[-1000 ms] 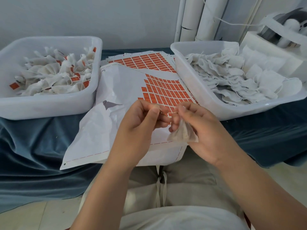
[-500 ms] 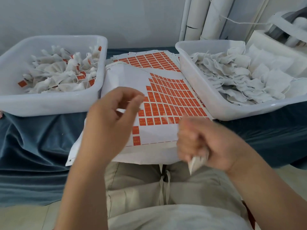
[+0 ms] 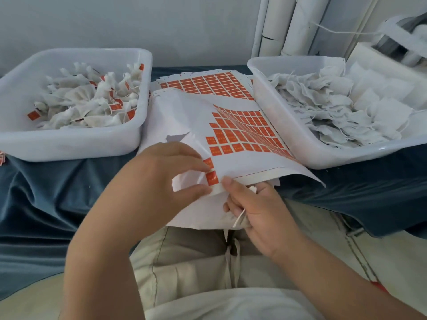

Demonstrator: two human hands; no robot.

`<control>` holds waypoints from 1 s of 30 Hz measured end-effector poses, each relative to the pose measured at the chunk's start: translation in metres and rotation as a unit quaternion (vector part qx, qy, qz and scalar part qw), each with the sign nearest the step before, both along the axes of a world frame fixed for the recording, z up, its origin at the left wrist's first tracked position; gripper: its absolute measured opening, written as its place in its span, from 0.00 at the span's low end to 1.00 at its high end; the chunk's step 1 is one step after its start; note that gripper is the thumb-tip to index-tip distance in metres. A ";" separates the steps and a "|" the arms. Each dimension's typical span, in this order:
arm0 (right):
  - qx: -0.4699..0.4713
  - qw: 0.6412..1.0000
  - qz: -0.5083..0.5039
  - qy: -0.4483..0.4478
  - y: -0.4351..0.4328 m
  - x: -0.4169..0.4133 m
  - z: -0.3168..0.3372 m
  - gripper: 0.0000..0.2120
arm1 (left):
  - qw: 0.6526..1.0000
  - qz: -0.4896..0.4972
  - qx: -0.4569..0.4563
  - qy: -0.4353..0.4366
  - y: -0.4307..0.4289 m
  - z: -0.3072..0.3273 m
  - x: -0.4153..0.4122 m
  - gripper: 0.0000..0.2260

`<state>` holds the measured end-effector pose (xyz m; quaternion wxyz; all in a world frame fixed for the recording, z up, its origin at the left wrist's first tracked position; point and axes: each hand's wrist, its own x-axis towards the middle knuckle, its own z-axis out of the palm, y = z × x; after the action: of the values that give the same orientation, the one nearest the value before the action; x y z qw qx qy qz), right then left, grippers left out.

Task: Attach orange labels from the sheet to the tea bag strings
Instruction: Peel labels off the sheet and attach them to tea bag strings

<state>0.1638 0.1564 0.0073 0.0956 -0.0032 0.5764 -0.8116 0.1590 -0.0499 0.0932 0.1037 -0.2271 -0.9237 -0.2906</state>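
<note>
A white label sheet (image 3: 184,116) with rows of orange labels lies curled over the table's front edge, between two bins. My left hand (image 3: 159,183) pinches index finger and thumb at the lowest orange label (image 3: 211,178), where the sheet bends up. My right hand (image 3: 256,213) is just right of it, closed around a tea bag (image 3: 231,221) whose white string sticks out between the fingers. Its thumb presses on the sheet's front edge beside that label. Most of the bag is hidden in the palm.
A white bin (image 3: 69,144) on the left holds tea bags with orange labels (image 3: 92,105). A white bin (image 3: 323,155) on the right holds plain tea bags (image 3: 335,107). More label sheets (image 3: 208,84) lie behind. Blue cloth (image 3: 46,192) covers the table; white tubes (image 3: 288,24) stand at the back.
My hands parted, then came together at the sheet's front edge. The left hand dropped onto the lowest label; the right hand, still holding the tea bag, rose to press the sheet.
</note>
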 end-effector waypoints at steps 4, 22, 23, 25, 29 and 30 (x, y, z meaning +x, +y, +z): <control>0.027 0.998 -0.021 0.050 0.006 -0.003 0.002 0.16 | 0.999 -0.002 -0.014 0.038 0.013 0.003 0.006 0.10; 0.158 0.984 0.025 0.083 0.006 0.002 0.017 0.06 | 0.994 0.044 -0.089 0.056 0.019 0.000 0.006 0.15; 0.156 0.984 0.026 0.087 0.006 0.002 0.018 0.06 | 0.994 0.046 -0.084 0.061 0.018 0.000 0.006 0.14; 0.146 0.985 0.028 0.087 0.005 0.002 0.017 0.07 | 0.995 0.046 -0.072 0.057 0.015 0.000 0.008 0.13; 0.090 0.992 0.050 0.069 0.003 0.001 0.012 0.20 | 0.998 0.038 -0.029 0.035 0.010 -0.001 0.009 0.08; 0.081 0.993 0.057 0.060 0.003 0.000 0.011 0.21 | 0.998 0.035 -0.025 0.036 0.009 -0.002 0.008 0.05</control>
<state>0.1641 0.1597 0.0179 0.1072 -0.0767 0.6435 -0.7540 0.1673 -0.0409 0.0913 0.1415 -0.2073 -0.9337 -0.2554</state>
